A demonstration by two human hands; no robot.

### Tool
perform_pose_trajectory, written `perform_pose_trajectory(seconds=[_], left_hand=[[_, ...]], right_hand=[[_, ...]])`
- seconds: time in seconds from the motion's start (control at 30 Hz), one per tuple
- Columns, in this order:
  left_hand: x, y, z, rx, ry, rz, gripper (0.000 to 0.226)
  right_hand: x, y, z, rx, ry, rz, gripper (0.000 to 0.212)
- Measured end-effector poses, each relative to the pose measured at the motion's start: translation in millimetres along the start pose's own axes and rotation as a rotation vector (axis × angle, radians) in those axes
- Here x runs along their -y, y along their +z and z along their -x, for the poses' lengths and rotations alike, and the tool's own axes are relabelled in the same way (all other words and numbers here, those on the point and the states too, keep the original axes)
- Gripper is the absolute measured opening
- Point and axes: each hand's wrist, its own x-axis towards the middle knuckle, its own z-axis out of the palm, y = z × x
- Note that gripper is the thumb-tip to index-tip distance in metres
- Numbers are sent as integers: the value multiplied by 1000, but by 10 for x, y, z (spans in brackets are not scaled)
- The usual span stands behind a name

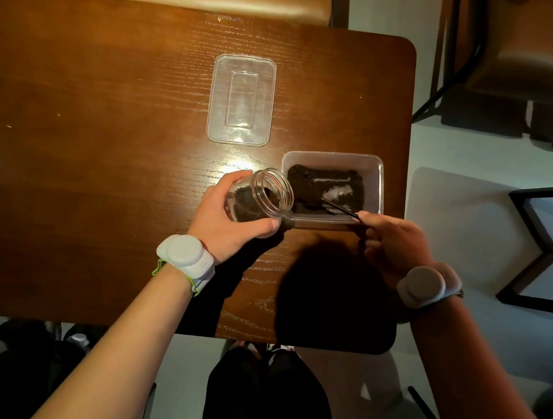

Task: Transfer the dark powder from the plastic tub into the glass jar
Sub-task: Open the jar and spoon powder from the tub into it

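A clear plastic tub (376, 172) sits at the table's right side with dark powder (308, 182) spread over its floor and a bare patch in the middle. My left hand (229, 221) grips a glass jar (263, 194) tilted with its open mouth toward the tub; some dark powder lies inside it. My right hand (391, 238) pinches the handle of a thin black spoon (340, 208), whose tip reaches into the powder in the tub.
The tub's clear lid (241, 100) lies flat farther back on the wooden table (90, 121). The table's right edge runs just past the tub. Chairs stand behind and to the right. My legs show below the near edge.
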Motion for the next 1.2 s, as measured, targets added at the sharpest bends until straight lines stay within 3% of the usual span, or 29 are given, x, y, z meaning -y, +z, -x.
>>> perform_pose_trajectory(seconds=[0.13, 0.37, 0.53, 0.6, 0.67, 0.73, 0.8, 1.0, 1.2], left_hand=[[-10, 15, -15, -4, 7, -3, 95], [-23, 59, -23, -10, 17, -35, 92], [-31, 63, -25, -5, 28, -22, 93], [-34, 68, -22, -4, 33, -24, 93], [-32, 68, -20, -4, 40, -18, 94], [-28, 69, -15, -4, 45, -6, 93], [-20, 66, -10, -5, 46, 4, 91], [0, 80, -16, -9, 52, 26, 91], [4, 69, -32, 0, 59, 51, 92]], right_hand=[[21, -190, 25, 101, 66, -116, 20], [212, -146, 379, 117, -90, -159, 29], [213, 77, 485, 116, -249, 98, 32], [150, 224, 508, 44, -403, 320, 23], [70, 371, 559, -41, -708, 530, 13], [-16, 462, 612, -85, -1022, 763, 16], [-58, 485, 641, -66, -1176, 903, 22], [42, 327, 598, -148, -1167, 834, 16], [131, 71, 447, -260, -957, 592, 13]])
